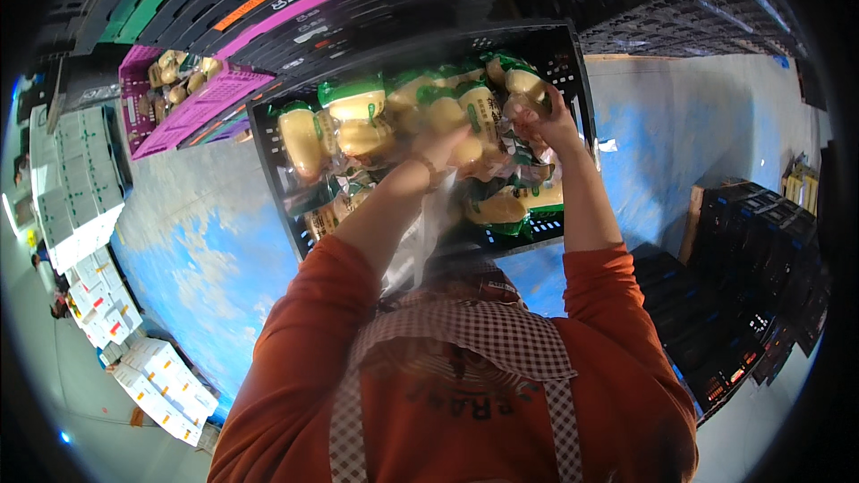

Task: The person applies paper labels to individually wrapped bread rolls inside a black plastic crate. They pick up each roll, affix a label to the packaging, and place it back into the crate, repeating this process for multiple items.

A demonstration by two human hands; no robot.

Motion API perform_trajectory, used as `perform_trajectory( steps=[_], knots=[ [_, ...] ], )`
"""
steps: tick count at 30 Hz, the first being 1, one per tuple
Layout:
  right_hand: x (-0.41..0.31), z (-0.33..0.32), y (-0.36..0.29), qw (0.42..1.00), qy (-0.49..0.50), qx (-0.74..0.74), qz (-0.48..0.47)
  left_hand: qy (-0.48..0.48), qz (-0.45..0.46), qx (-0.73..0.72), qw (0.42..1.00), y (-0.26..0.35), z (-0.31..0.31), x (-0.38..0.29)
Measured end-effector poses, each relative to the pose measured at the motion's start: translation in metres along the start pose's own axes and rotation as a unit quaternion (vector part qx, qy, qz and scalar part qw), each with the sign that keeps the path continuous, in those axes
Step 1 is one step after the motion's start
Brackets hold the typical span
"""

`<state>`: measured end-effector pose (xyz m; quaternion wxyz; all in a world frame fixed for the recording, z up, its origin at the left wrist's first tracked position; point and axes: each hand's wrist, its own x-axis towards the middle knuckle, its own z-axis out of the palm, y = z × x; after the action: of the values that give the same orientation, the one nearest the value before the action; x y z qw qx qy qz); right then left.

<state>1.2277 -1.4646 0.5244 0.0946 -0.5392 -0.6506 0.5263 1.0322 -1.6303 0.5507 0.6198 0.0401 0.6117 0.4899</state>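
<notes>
A black plastic crate [272, 174] before me holds several clear and green plastic bags of peeled, pale yellow potatoes or similar vegetables. My left hand [439, 147] is over the middle of the crate, blurred, near a bagged piece [446, 114]; whether it grips anything is unclear. A whitish plastic sheet or bag [419, 235] hangs below that wrist. At the crate's right side my right hand [547, 121] has its fingers curled around part of a clear and green bag [523, 84]. More bags lie at the left [300, 141] and along the near edge [500, 208].
Black, green and pink crates [322, 0] are stacked beyond the crate. A purple crate [201, 114] with bagged produce is at the left, with white boxes [80, 181] farther left. Dark stacked crates [745, 241] stand at the right on a blue-stained floor [658, 141].
</notes>
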Motion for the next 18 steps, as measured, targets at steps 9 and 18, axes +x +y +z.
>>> perform_trajectory(
  steps=[9, 18],
  knots=[
    [-0.003, 0.007, -0.008, 0.995, 0.091, 0.014, -0.046, 0.273, 0.050, 0.405, 0.871, 0.049, -0.049, -0.024],
    [0.019, 0.016, -0.059, 0.929, 0.019, -0.368, 0.025, 0.292, 0.037, 0.504, 0.812, 0.047, -0.044, -0.016]
  ],
)
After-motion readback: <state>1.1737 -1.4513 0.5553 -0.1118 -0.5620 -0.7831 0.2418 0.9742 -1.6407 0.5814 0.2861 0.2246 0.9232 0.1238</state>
